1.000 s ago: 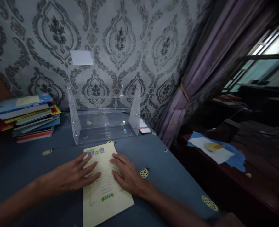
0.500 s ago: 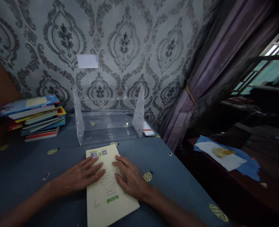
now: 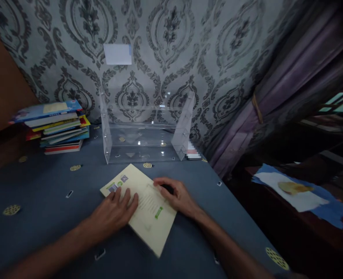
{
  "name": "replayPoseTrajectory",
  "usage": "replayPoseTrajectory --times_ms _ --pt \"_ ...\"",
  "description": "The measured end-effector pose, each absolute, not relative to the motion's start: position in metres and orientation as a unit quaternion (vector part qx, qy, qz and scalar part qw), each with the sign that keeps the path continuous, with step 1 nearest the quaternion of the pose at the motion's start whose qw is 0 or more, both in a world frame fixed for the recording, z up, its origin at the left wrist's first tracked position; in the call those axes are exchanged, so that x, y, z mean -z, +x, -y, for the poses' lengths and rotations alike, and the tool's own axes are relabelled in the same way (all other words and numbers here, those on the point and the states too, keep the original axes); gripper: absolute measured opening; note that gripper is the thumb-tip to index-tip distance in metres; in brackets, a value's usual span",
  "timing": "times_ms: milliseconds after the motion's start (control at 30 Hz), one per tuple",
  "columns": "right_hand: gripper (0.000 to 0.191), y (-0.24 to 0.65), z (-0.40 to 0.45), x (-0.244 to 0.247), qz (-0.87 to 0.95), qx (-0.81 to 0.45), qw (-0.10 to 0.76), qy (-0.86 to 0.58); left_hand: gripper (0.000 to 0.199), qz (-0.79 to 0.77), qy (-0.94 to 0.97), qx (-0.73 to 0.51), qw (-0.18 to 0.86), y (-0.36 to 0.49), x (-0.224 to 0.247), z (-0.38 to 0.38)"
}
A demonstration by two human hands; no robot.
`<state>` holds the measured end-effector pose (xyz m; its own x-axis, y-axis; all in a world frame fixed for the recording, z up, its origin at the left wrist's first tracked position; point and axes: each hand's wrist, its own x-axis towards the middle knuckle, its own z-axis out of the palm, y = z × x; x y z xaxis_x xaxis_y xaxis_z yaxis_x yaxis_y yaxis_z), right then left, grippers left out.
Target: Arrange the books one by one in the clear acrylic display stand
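Observation:
A cream-coloured book (image 3: 148, 228) lies turned at a slant on the table, with small print, a green label, a barcode and a QR code on its upper face. My left hand (image 3: 117, 207) rests across its left edge, fingers spread on the cover near the barcode. At the upper right edge, my right hand (image 3: 179, 195) is curled, thumb and fingers closed on the book's border. Behind the book stands a clear acrylic rack (image 3: 144, 149) with several tiers.
A stack of books (image 3: 64, 130) stands at the table's back left. The blue patterned tablecloth (image 3: 52, 217) ends at a slanting right edge. Beyond it hang a purple curtain (image 3: 241, 131) and a lower surface with white paper (image 3: 293, 193). A blurred white item (image 3: 193, 153) sits beside the rack.
The book has rotated from nearly straight to a slant, its lower end swinging right. My right hand has gone from flat on the cover to curled at its edge. The view has shifted.

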<state>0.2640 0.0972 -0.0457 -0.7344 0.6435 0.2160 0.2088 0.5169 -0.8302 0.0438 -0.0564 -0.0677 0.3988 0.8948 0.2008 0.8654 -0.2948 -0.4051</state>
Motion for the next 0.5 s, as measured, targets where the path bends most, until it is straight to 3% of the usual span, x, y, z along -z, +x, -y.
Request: replayPoseTrajectory --times_ms 67,167,233,333,500 --pt "0.029 0.266 -0.099 0.041 0.829 -0.416 0.257 -0.270 0.055 0.559 -0.807 -0.056 0.181 0.058 0.055 0.059" --pt "0.030 0.268 -0.098 0.041 0.843 -0.390 0.258 -0.265 0.088 0.561 -0.822 -0.060 0.080 0.066 0.029 0.055" --pt "0.029 0.269 -0.097 0.044 0.858 -0.363 0.260 -0.254 0.078 0.563 -0.825 -0.041 0.032 0.061 0.015 0.047" --pt "0.028 0.269 -0.097 0.049 0.880 -0.309 0.267 -0.242 0.032 0.588 -0.809 0.011 -0.001 0.038 0.011 0.029" --pt "0.025 0.268 -0.095 0.052 0.914 -0.210 0.288 -0.195 0.037 0.612 -0.778 0.134 -0.038 -0.010 0.044 0.000"
